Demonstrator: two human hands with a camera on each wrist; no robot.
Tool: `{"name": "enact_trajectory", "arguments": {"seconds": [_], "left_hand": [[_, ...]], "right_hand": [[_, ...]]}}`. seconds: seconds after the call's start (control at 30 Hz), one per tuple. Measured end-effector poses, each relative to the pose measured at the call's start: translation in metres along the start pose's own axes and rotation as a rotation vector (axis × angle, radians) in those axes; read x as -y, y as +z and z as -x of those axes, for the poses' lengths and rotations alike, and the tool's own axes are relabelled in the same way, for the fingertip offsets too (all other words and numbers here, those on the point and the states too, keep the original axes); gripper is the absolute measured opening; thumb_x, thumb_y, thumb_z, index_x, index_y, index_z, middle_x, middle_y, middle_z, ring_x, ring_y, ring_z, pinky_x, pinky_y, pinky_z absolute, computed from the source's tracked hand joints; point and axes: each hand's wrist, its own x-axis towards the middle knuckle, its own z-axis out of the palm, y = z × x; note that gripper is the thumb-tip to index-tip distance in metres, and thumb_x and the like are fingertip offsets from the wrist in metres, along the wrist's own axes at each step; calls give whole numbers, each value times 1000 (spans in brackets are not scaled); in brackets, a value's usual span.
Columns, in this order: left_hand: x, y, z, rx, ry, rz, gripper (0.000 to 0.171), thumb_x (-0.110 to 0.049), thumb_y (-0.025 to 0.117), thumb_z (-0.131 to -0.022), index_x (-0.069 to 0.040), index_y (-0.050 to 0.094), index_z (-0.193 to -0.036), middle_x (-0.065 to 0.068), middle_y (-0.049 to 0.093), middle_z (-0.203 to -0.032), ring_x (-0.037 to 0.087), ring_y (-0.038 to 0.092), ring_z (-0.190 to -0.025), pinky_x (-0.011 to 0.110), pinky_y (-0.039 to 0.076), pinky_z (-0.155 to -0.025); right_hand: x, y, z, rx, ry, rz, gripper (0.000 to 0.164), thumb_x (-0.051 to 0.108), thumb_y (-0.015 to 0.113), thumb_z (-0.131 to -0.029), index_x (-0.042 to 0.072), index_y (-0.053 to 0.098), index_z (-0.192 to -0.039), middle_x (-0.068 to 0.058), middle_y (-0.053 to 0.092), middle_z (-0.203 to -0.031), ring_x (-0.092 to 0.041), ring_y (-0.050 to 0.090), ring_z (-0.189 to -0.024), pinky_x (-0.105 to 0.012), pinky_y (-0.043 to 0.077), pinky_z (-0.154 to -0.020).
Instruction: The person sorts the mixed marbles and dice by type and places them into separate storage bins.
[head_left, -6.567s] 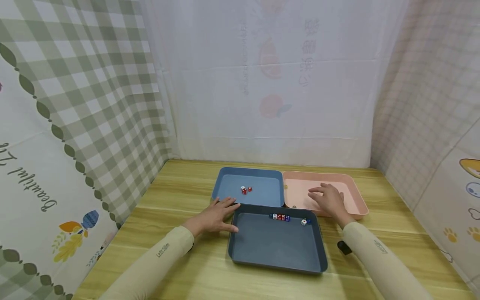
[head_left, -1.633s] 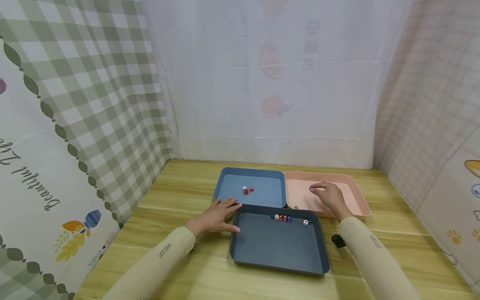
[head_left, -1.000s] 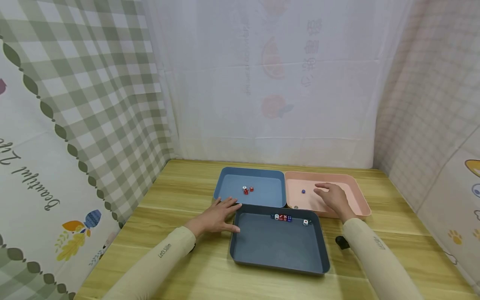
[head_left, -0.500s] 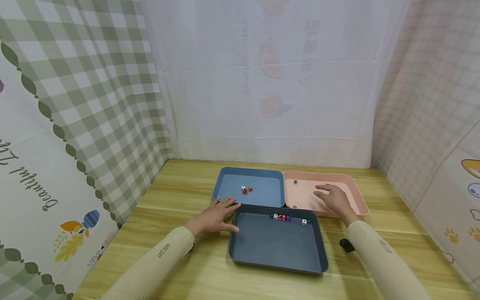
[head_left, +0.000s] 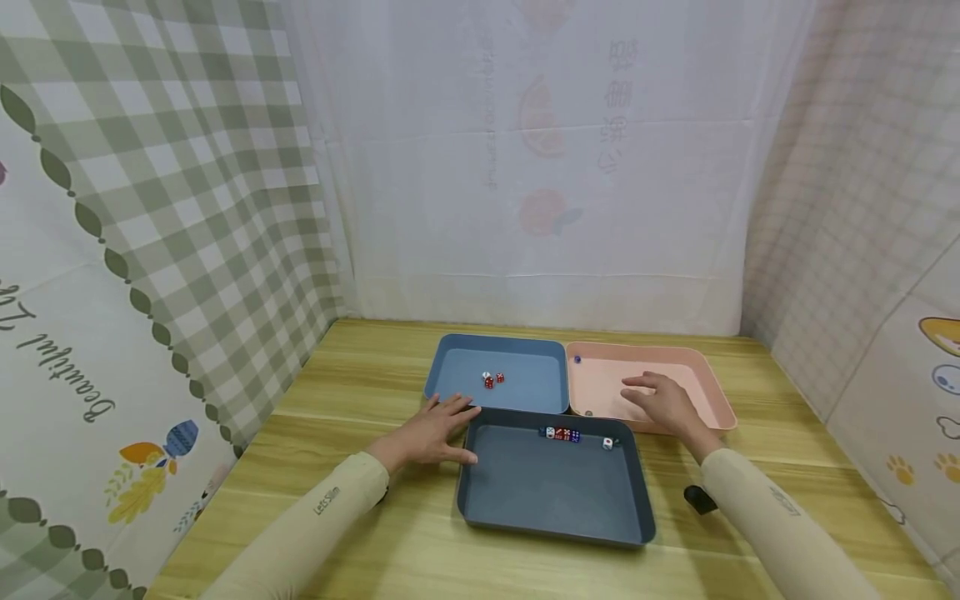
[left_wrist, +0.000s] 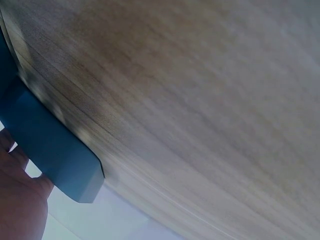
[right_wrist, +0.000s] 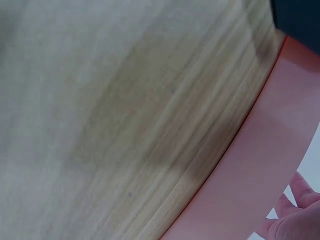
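My left hand (head_left: 431, 435) rests at the left rim of the dark grey-blue tray (head_left: 555, 500), fingers spread; the left wrist view shows it beside the tray wall. Over the pink tray (head_left: 701, 392) hovers my right hand (head_left: 663, 404), its fingers loosely bent, with nothing between them. A small blue ball (head_left: 577, 360) lies in the pink tray's far left corner, and a small greyish ball (head_left: 588, 414) near its front left corner. Along the dark tray's far wall stands a row of red, white and blue dice (head_left: 562, 434). A white die (head_left: 607, 444) sits right of them beside a small dark piece.
A blue tray (head_left: 450, 367) behind the dark one holds two red dice (head_left: 489, 383) and a white one. It stands side by side with the pink tray. A black object (head_left: 699, 500) is under the right forearm. Cloth curtains enclose the wooden table (head_left: 360, 367).
My right hand pinched the blue ball over the pink tray and let it go. The ball rolled to the far left corner. My left hand has stayed put.
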Motion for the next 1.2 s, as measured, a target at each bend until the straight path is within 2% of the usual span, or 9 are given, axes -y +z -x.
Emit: {"name": "enact_trajectory", "arguments": {"seconds": [0.27, 0.6, 0.87, 1.2], "left_hand": [[-1, -1, 0, 4, -13, 18, 90, -67, 59, -87, -21, 30, -158, 7, 20, -164, 26, 12, -151, 53, 5, -120], [-2, -3, 1, 3, -8, 16, 89, -67, 60, -87, -19, 31, -158, 8, 21, -163, 28, 13, -151, 54, 6, -120], [-3, -3, 1, -1, -5, 14, 90, -66, 60, -87, -19, 31, -157, 10, 22, -163, 28, 14, -151, 54, 7, -119], [-3, -3, 1, 2, -4, 14, 90, -66, 60, -87, -19, 31, -158, 9, 21, -163, 28, 13, -151, 54, 7, -119]], "right_hand": [[7, 6, 5, 15, -1, -12, 43, 30, 64, -98, -1, 65, -127, -35, 31, -150, -55, 27, -137, -68, 27, -107], [12, 9, 19, 25, -49, -34, 38, 29, 65, -98, -1, 69, -122, -33, 32, -151, -55, 27, -137, -67, 30, -106], [13, 11, 31, 42, -84, -46, 36, 28, 65, -98, -1, 71, -119, -33, 35, -150, -55, 21, -140, -68, 23, -108], [11, 13, 40, 59, -119, -62, 31, 25, 70, -94, 1, 74, -113, -35, 35, -149, -56, 20, -140, -66, 31, -106]]}}
